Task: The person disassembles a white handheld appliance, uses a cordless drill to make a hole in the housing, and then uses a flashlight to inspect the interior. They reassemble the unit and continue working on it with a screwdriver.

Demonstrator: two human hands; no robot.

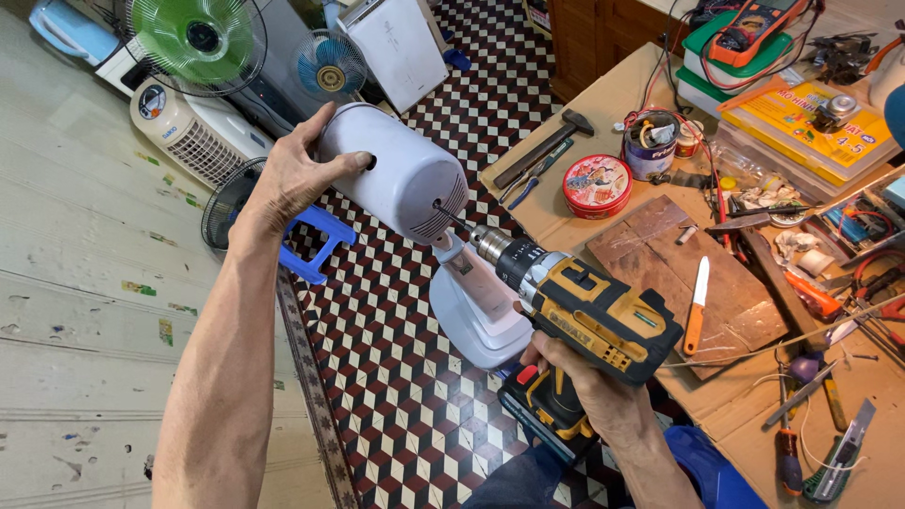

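Left hand (287, 179) fingers grasp the white housing (396, 179). Right hand (589, 382) fingers clench the yellow drill (589, 316), its bit at the housing's back, left of the counter (603, 104)

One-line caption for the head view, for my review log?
Left hand steadies a white fan motor housing while the right hand drives a yellow-and-black cordless drill into its rear, beside a cluttered workbench.
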